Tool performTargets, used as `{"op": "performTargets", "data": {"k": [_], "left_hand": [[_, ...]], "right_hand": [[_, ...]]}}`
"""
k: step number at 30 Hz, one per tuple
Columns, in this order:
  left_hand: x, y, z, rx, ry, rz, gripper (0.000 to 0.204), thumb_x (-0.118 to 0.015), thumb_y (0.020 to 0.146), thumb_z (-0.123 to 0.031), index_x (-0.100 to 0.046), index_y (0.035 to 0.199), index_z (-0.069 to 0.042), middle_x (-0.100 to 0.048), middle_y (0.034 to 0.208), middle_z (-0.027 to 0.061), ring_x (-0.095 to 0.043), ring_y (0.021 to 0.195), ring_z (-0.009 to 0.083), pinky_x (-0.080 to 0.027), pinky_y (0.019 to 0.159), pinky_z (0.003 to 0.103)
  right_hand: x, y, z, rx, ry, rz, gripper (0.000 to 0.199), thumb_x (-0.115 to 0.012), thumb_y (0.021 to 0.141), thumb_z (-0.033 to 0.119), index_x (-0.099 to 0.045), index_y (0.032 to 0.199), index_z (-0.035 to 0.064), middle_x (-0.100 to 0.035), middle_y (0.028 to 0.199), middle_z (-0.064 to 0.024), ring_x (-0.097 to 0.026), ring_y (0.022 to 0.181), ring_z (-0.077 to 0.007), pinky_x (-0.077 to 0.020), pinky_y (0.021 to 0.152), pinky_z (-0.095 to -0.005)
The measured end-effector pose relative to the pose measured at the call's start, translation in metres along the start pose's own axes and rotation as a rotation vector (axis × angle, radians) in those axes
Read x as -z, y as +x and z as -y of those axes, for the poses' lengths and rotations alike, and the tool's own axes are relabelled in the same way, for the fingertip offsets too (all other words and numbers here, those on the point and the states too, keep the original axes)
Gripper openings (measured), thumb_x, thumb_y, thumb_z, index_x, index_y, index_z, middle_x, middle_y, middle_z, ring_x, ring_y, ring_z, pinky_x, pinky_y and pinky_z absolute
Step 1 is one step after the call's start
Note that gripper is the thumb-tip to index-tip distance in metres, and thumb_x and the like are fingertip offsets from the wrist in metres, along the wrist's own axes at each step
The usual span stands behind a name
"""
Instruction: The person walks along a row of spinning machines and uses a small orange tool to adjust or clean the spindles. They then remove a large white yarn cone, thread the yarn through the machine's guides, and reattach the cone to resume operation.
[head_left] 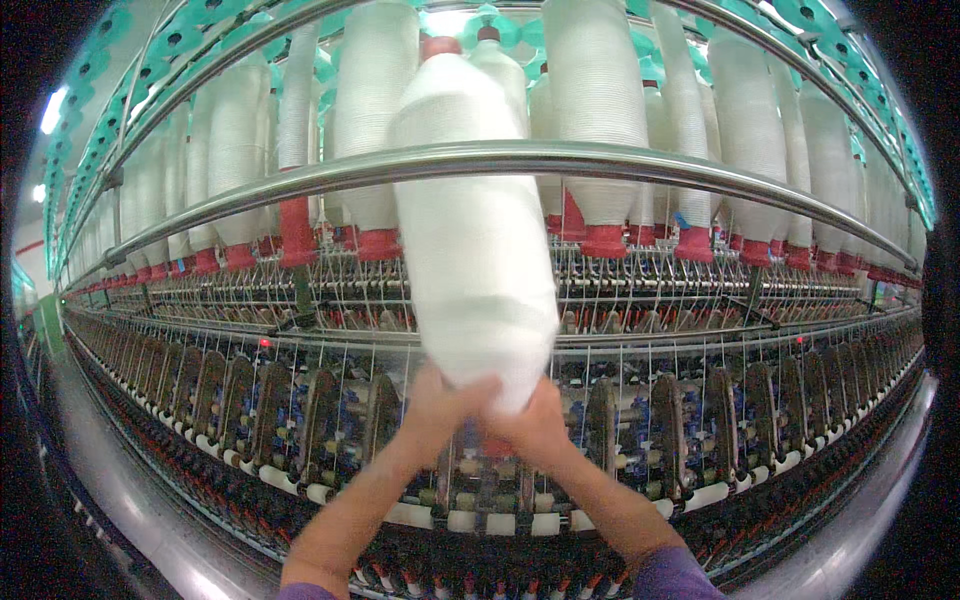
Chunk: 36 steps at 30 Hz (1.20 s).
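I hold a large white roving bobbin upright with both hands at its lower end; its red tube tip sticks out at the top. My left hand cups the bottom from the left. My right hand grips the bottom from the right. The bobbin rises in front of a curved steel rail of the spinning frame, and the rail crosses over its middle. Behind it hang rows of similar white bobbins on red tubes.
A long spinning machine fills the view, with drafting rollers in the middle and a row of spindles with small white cops below. Teal bobbin holders run along the top. A grey floor aisle lies at lower left.
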<state>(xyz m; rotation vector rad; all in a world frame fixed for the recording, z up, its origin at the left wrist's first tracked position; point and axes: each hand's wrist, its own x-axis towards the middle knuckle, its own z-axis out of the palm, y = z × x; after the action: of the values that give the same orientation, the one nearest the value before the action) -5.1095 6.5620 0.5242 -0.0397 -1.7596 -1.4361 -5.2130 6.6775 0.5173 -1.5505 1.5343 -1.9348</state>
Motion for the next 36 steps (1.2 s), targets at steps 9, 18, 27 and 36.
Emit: {"op": "performTargets", "data": {"k": [9, 18, 27, 36], "left_hand": [[0.007, 0.145, -0.071, -0.199, -0.050, 0.000, 0.050, -0.072, 0.076, -0.029, -0.056, 0.114, 0.000, -0.062, 0.107, 0.0108, -0.059, 0.097, 0.0216, -0.046, 0.087, 0.035], [-0.008, 0.197, -0.102, -0.493, -0.005, 0.028, 0.049, -0.073, 0.074, -0.028, -0.056, 0.110, 0.001, -0.061, 0.104, 0.0121, -0.058, 0.091, 0.0213, -0.046, 0.080, 0.036], [0.013, 0.166, -0.090, -1.231, 0.573, -0.399, 0.049, -0.064, 0.084, -0.018, -0.045, 0.123, 0.004, -0.050, 0.113, 0.0181, -0.054, 0.099, 0.0262, -0.046, 0.082, 0.034], [0.019, 0.215, -0.142, -1.119, 0.842, -0.608, 0.040, -0.068, 0.080, -0.019, -0.058, 0.113, 0.003, -0.062, 0.101, 0.0148, -0.063, 0.083, 0.0216, -0.051, 0.074, 0.031]], "right_hand": [[-0.014, 0.138, 0.043, 0.512, 0.060, -0.234, 0.046, -0.072, 0.075, 0.033, -0.061, 0.099, -0.0044, -0.064, 0.081, -0.0056, -0.057, 0.070, -0.0116, -0.0466, 0.061, -0.0280], [0.013, 0.185, 0.092, 0.355, 0.105, -0.117, 0.023, -0.068, 0.078, 0.018, -0.061, 0.090, -0.0001, -0.061, 0.079, -0.0053, -0.059, 0.065, -0.0140, -0.0492, 0.054, -0.0293], [0.040, 0.189, 0.030, 0.181, 0.601, 0.216, 0.043, -0.062, 0.087, 0.036, -0.054, 0.114, 0.0040, -0.062, 0.105, -0.0065, -0.062, 0.090, -0.0182, -0.0523, 0.078, -0.0337], [0.023, 0.193, 0.015, 0.539, -0.241, -0.253, 0.053, -0.073, 0.076, 0.033, -0.056, 0.107, -0.0057, -0.065, 0.094, -0.0130, -0.062, 0.085, -0.0179, -0.0484, 0.078, -0.0303]]}}
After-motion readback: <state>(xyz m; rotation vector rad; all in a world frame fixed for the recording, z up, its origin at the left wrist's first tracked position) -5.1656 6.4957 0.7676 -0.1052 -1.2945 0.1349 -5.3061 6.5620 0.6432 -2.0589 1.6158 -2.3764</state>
